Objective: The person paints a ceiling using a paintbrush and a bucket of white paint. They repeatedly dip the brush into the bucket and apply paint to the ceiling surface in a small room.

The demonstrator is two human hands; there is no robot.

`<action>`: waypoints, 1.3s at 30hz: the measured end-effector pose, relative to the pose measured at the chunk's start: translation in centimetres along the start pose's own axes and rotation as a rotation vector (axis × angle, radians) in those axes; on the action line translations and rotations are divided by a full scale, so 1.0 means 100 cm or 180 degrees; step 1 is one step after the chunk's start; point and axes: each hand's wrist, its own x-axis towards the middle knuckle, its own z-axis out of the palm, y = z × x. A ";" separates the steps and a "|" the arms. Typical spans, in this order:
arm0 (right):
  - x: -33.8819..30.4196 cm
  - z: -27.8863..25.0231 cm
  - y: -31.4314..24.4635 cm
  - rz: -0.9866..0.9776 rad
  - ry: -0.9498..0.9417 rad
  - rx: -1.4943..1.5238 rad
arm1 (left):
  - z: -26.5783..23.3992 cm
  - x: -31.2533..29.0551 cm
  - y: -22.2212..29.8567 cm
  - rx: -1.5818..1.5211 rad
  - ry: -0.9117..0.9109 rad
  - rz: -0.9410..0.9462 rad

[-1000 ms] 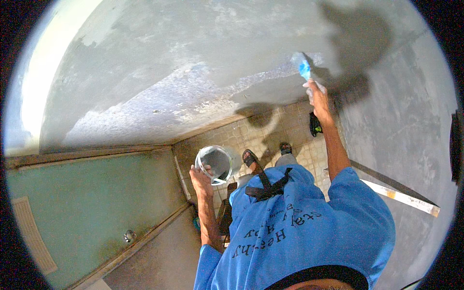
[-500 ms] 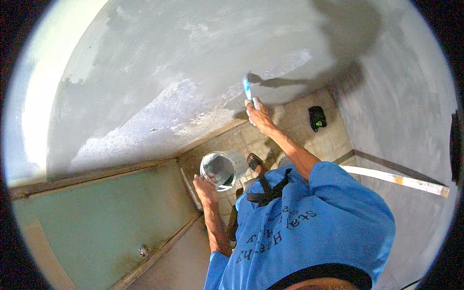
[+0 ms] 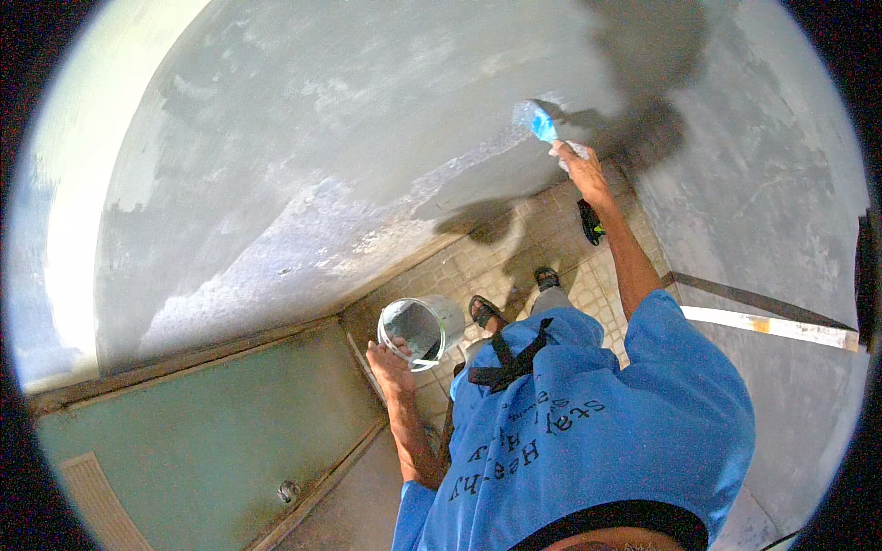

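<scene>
Currently the blue brush [image 3: 542,122] seems to be against the grey wall [image 3: 386,119], though its bristle end is blurred. Just below the brush, the right hand [image 3: 583,173] has its fingers closed around the handle, a hold that should suit long, steady strokes. Lower and left of the brush, a pale, rough patch [image 3: 266,253] narrows into a strip running up toward the bristles; here it would pay to lap each pass slightly over the darker grey on both sides, so no light streak shows between. Even pressure ought to help where the surface looks flaky. Well below and left of the brush, the left hand [image 3: 390,365] grips the rim of a tilted bucket [image 3: 452,321], fingertips hooked inside; holding it closer to level would guard against spills, though I cannot tell how full it is. Below and right of the brush, a black object [image 3: 591,223] lies on the tiled floor [image 3: 597,285], best not stepped on.
</scene>
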 end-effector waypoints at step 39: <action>0.021 -0.035 0.024 -0.0308 0.1386 -0.1011 | -0.006 0.000 -0.018 0.0035 0.0022 -0.0047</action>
